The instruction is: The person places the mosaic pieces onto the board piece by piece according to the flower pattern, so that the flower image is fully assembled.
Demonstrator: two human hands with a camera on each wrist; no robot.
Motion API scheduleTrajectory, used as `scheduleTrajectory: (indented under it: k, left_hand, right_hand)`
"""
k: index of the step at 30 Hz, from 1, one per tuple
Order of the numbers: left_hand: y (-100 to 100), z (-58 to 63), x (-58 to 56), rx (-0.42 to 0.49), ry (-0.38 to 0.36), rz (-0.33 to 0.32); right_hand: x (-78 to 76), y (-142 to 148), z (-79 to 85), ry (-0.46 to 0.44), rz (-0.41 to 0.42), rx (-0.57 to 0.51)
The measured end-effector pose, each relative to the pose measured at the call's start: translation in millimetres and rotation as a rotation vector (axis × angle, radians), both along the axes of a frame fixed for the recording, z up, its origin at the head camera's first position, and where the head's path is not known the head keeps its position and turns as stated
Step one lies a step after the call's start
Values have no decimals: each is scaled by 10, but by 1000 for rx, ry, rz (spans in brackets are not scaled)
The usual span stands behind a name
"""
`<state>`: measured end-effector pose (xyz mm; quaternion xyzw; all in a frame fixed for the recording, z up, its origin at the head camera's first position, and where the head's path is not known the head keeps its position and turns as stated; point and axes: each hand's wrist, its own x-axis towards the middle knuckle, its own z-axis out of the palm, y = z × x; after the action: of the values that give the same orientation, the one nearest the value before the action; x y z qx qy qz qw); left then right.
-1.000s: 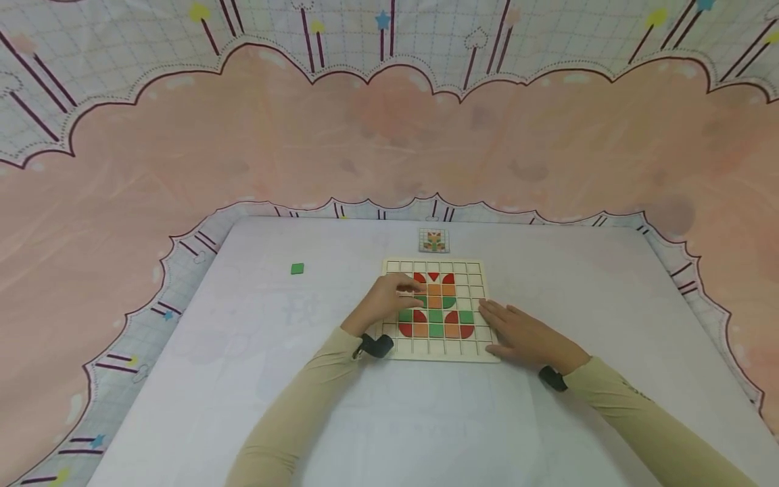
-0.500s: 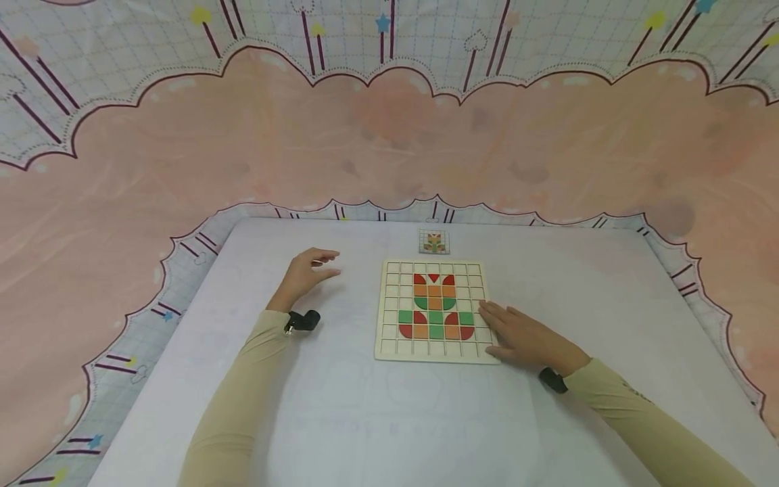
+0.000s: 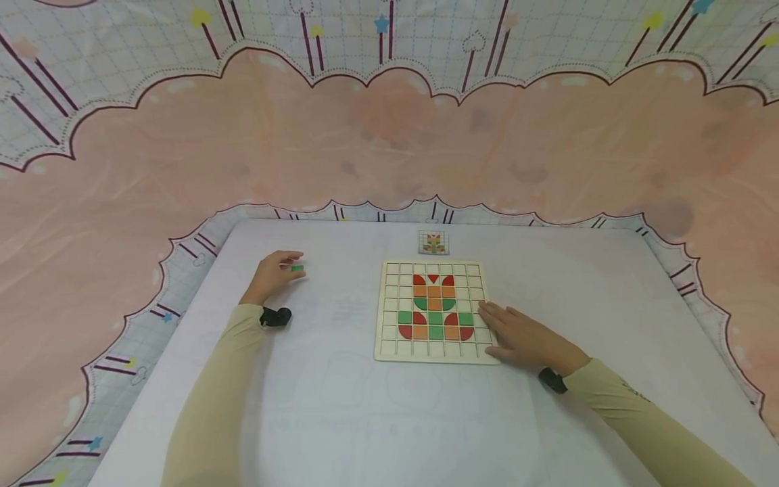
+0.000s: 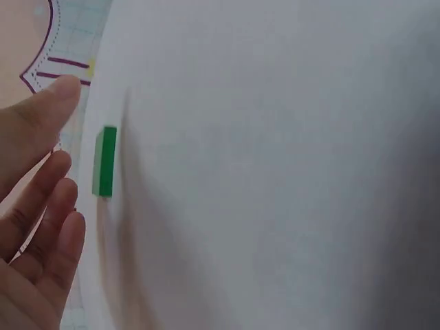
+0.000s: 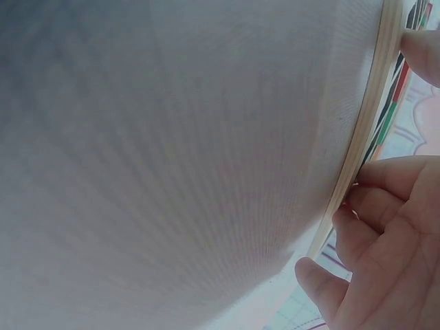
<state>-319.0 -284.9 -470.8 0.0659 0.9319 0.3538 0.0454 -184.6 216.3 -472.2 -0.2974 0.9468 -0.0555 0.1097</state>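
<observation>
My left hand (image 3: 272,276) is at the left of the table, thumb and fingers parted around a small green square tile (image 3: 297,268). In the left wrist view the green tile (image 4: 105,162) lies flat on the white surface, with a gap between it and the fingertips. My right hand (image 3: 528,339) rests at the right edge of a wooden grid board (image 3: 392,350). In the right wrist view its fingers touch the side of the board (image 5: 363,130), and the thumb lies over the rim. Red, orange and green pieces form a flower-like pattern on the grid.
A small card (image 3: 433,242) printed with a similar coloured pattern lies behind the board. The white table (image 3: 389,426) spreads around everything, with a patterned pink and white cloth (image 3: 341,145) beyond its far edge.
My left hand has left the board, moving leftward to the green tile, which now shows between its thumb and fingers. The right hand has stayed at the board's edge.
</observation>
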Motion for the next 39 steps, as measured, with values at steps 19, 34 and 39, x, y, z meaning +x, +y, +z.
scheduleTrajectory:
  k: [19,34,39]
  left_hand:
    - [-133,-66,11,-60,-39,31]
    - [21,-6,36,-95,-26,3]
    - [283,43,101,-57,6,-49]
  right_hand:
    - [3,5,-7,-3,1,-1]
    - [-1,9,-4,-3,4,-2]
    - [-13,18,-14,-1,9,-6]
